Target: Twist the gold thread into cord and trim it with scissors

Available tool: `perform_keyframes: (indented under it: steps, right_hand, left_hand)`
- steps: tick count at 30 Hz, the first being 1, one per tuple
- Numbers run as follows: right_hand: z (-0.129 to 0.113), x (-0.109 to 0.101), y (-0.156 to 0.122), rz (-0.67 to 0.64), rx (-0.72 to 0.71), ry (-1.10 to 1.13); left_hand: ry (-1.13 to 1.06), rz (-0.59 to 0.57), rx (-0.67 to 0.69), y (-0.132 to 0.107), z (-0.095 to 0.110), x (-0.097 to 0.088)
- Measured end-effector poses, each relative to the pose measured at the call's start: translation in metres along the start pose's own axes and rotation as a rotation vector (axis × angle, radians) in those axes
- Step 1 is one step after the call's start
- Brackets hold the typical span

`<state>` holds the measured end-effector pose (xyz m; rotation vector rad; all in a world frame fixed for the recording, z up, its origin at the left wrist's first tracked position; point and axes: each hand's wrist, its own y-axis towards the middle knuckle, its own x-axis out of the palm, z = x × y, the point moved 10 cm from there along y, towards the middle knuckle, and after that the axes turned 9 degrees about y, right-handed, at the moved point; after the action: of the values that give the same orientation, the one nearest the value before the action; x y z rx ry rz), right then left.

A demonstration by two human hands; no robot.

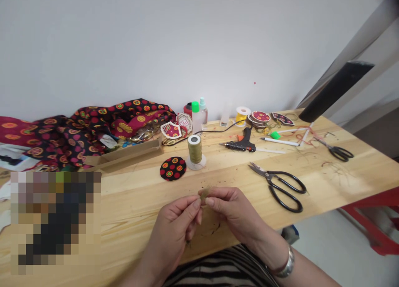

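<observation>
My left hand (pixel 181 220) and my right hand (pixel 232 208) meet at the table's front edge, fingertips almost touching. Both pinch a small olive-coloured tuft (pixel 204 194), which looks like thread; the fingers hide most of it. Beyond them stands a cone of olive thread (pixel 195 149) with a pale round base. Left of the cone lies a round piece covered in black fabric with red and yellow flowers (pixel 173 168). To the right of my right hand, large black-handled scissors (pixel 277 185) rest with their blades slightly apart.
Behind lie a black glue gun (pixel 241 142), a green-capped bottle (pixel 195 116), a yellow spool (pixel 242 117) and fabric-covered pieces (pixel 261 117). Smaller scissors (pixel 339 153) are at right. Patterned cloth (pixel 124 116) heaps behind a cardboard tray (pixel 131 157). A red stool (pixel 374 220) stands beside the table.
</observation>
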<state>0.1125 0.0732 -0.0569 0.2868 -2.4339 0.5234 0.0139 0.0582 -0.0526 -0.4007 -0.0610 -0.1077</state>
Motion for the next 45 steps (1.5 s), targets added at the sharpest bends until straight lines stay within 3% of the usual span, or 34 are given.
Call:
perform_keyframes:
  steps: [5, 14, 33, 45]
  right_hand:
    - [0.004, -0.009, 0.002, 0.085, 0.032, 0.021]
    - [-0.003, 0.002, 0.002, -0.012, -0.043, 0.014]
    - [0.000, 0.001, 0.005, 0.001, -0.062, -0.010]
    - [-0.029, 0.003, 0.007, 0.041, -0.172, -0.156]
  left_hand:
    - [0.022, -0.009, -0.009, 0.000, -0.006, -0.001]
    - [-0.009, 0.010, -0.002, 0.002, -0.003, -0.002]
    - [0.238, 0.007, 0.069, -0.001, -0.009, -0.008]
    - [0.260, -0.065, 0.087, 0.003, 0.000, -0.002]
